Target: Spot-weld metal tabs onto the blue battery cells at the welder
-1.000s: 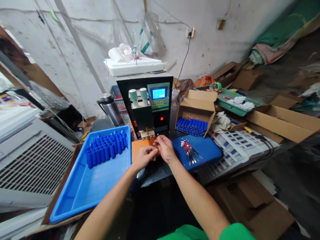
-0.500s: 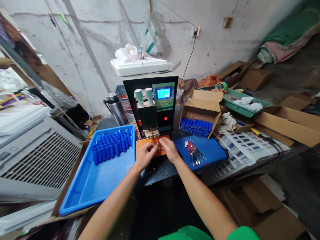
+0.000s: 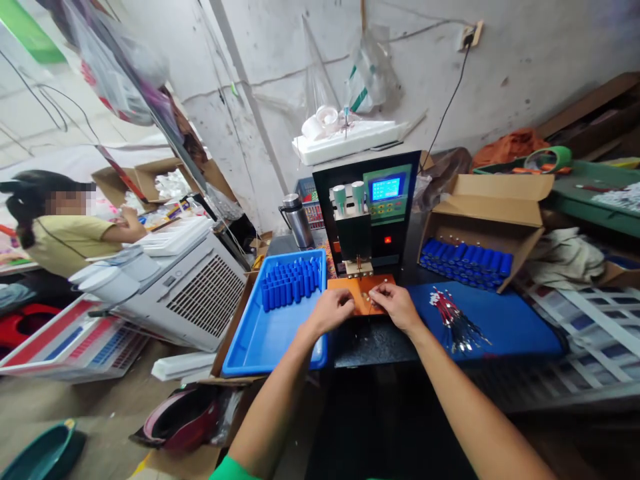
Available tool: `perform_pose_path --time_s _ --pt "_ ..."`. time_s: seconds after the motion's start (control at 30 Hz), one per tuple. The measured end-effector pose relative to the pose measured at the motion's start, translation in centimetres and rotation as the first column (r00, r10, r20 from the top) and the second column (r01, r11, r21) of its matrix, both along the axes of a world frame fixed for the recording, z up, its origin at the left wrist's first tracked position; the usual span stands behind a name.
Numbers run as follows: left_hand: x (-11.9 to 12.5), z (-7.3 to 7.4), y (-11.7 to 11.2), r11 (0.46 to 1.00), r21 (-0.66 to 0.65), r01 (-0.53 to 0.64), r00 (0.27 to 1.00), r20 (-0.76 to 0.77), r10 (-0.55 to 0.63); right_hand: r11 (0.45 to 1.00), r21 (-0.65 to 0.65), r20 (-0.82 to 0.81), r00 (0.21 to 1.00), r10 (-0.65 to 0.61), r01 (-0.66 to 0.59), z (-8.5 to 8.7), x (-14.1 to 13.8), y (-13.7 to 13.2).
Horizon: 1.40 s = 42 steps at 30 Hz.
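The right hand pinches a tiny thing (too small to name) over the orange board by the machine. The left hand curls nearby; I can't tell if it holds anything.

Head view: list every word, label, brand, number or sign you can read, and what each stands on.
None can be read.
Screen on the machine: lines of characters, too small and blurred to read.
Buttons below the screen: any markings too small to read.
Elsewhere: nothing legible.
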<state>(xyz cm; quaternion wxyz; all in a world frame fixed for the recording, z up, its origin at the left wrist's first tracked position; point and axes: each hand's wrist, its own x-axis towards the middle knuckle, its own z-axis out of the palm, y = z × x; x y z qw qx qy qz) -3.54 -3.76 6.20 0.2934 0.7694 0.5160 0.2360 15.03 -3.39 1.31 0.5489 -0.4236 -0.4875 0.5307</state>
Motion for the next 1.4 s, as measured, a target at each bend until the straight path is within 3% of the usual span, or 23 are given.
perform_pose_path --time_s 0.1,0.2,0.3,0.43,0.6,0.7,0.77,0.83,0.9,0.97,1.17,1.4 --pt "-3.5 1.6 0.6 0.984 0.029 -0.174 0.951 -0.254 0.175 1.000 0.012 0.011 1.000 -0.012 0.012 0.0 -0.3 0.1" --pt "-6.7 1.6 1.7 0.886 0.166 -0.433 0.743 -0.490 0.456 0.999 0.036 0.032 0.999 -0.022 0.020 -0.1 -0.5 0.2" --pt "-8.5 0.3 2.6 0.876 0.218 -0.429 0.560 -0.697 0.448 0.998 0.065 0.057 0.998 -0.032 0.028 -0.2 -0.7 0.2" --pt "-8.5 -1.7 2.7 0.899 0.200 -0.389 0.495 -0.778 0.387 0.997 0.060 0.034 0.999 -0.041 0.038 -0.4 -0.7 0.3" --pt "-8.3 -2.3 2.0 0.887 0.218 -0.407 0.529 -0.736 0.423 0.998 0.030 -0.009 0.999 -0.052 0.052 -0.6 -0.7 0.4" --pt "-8.9 -1.6 1.8 0.859 0.220 -0.462 0.621 -0.612 0.490 0.999 0.000 -0.053 0.997 -0.054 0.054 -0.5 -0.6 0.5" --pt "-8.8 -0.9 2.0 0.840 0.195 -0.506 0.760 -0.360 0.541 0.999 -0.009 -0.087 0.995 -0.054 0.054 -0.4 -0.5 0.7" --pt "-7.7 -0.3 2.2 0.871 0.092 -0.483 0.875 0.020 0.484 0.998 -0.014 -0.122 0.990 -0.068 0.066 -0.2 -0.4 1.0" --pt "-5.7 0.1 2.5 0.925 -0.025 -0.378 0.866 0.343 0.363 0.995 -0.023 -0.161 0.982 -0.096 0.093 -0.1 -0.2 1.3" --pt "-3.2 0.1 2.7 0.955 -0.091 -0.282 0.821 0.493 0.289 0.992 -0.035 -0.193 0.973 -0.129 0.124 -0.1 -0.1 1.6" --pt "2.3 -1.8 3.4 0.974 -0.097 -0.205 0.836 0.500 0.226 0.983 -0.052 -0.223 0.958 -0.182 0.174 -0.1 -0.2 1.9" --pt "3.0 -2.4 3.6 0.993 -0.022 -0.115 0.916 0.385 0.114 0.982 -0.049 -0.210 0.959 -0.188 0.182 -0.4 -0.3 2.5"
